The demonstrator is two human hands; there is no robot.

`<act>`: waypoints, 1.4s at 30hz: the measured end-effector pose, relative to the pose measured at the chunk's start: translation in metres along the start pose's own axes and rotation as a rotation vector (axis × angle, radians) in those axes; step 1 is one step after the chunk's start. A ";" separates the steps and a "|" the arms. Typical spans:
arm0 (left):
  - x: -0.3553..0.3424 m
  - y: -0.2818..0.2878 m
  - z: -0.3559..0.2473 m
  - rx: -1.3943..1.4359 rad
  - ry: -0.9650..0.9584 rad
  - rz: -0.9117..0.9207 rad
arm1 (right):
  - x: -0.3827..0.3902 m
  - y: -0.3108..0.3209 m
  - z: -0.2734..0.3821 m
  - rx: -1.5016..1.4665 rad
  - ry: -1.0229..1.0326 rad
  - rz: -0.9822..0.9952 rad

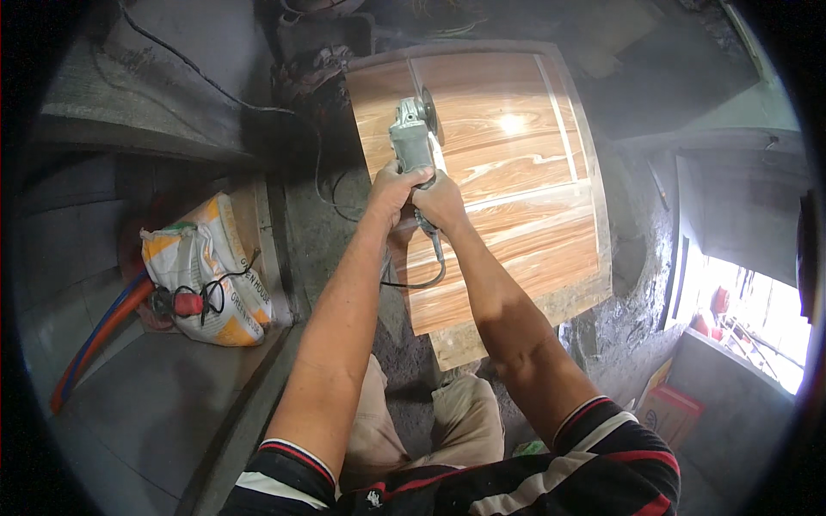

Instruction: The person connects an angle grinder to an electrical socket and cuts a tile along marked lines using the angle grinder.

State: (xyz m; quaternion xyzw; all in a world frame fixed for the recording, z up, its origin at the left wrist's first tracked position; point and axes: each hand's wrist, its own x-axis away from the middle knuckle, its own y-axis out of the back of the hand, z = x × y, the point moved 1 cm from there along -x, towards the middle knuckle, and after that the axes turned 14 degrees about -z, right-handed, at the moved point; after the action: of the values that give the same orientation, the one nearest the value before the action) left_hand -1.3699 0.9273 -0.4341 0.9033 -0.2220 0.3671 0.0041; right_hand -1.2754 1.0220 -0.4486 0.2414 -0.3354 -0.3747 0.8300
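Both of my hands are closed round an angle grinder (414,142) with a dusty grey-green body. My left hand (395,191) wraps the body from the left, its thumb reaching over the top. Just behind it, my right hand (441,201) grips the handle end. The disc (429,112) stands on edge at the tool's right side, over a glossy wood-grain tile (516,219). Whether the disc touches the surface I cannot tell. A pale line (415,76) runs on the tile ahead of the disc. The grinder's black cord (441,267) loops down beside my right wrist.
A white and yellow sack (215,275) slumps on the left with a red-ended corded tool (188,303) against it. Orange and blue pipes (99,340) lie beside the sack. A cable (185,60) hangs at upper left. A red box (671,413) sits at lower right, near a bright opening.
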 end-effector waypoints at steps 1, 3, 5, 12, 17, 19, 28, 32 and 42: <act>0.000 0.000 0.001 -0.006 -0.003 -0.001 | 0.001 0.002 0.001 0.017 -0.019 0.055; 0.001 0.002 0.002 -0.013 -0.005 -0.005 | 0.004 0.002 0.003 0.015 -0.016 0.057; 0.002 -0.003 0.003 -0.007 -0.010 -0.004 | 0.002 0.003 -0.004 0.020 -0.017 0.046; 0.011 -0.007 0.003 -0.009 0.010 -0.018 | 0.007 0.005 -0.011 -0.048 0.012 -0.032; 0.017 -0.001 0.005 -0.018 0.006 0.021 | 0.019 0.013 -0.001 -0.040 -0.010 0.025; 0.018 -0.001 0.007 -0.035 0.011 0.006 | 0.021 0.014 -0.002 -0.041 -0.008 0.030; 0.016 0.001 0.015 -0.015 -0.020 -0.001 | 0.025 0.014 -0.005 -0.007 -0.035 0.052; 0.014 -0.002 0.015 -0.009 -0.010 0.001 | 0.024 0.016 -0.002 -0.028 -0.035 0.047; 0.019 -0.001 0.021 -0.022 -0.014 -0.018 | 0.029 0.015 -0.008 0.025 -0.042 0.033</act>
State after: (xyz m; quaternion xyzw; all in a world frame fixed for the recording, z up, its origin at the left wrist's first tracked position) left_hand -1.3441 0.9171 -0.4367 0.9078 -0.2178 0.3580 0.0160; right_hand -1.2479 1.0094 -0.4331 0.2384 -0.3616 -0.3616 0.8256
